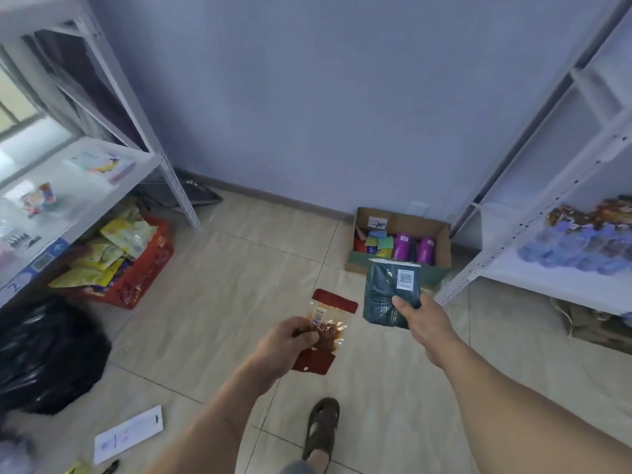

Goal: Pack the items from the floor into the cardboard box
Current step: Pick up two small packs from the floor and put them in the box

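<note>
An open cardboard box [441, 241] stands on the floor against the far wall, holding two purple cans [402, 247], coloured packets and other goods. My right hand [424, 319] grips a dark green packet [386, 295] with a barcode label, held in the air just in front of the box. My left hand [294, 340] pinches a clear snack packet with red ends [330, 323], lower and to the left of the green one. Both packets hang above the tiled floor.
White metal shelving stands at left [171, 179] and right [506, 248]. A red crate of yellow packets [150, 268] sits under the left shelf. A black bin bag [44, 350], a white card [128, 434] and my sandalled foot [321, 429] are on the floor.
</note>
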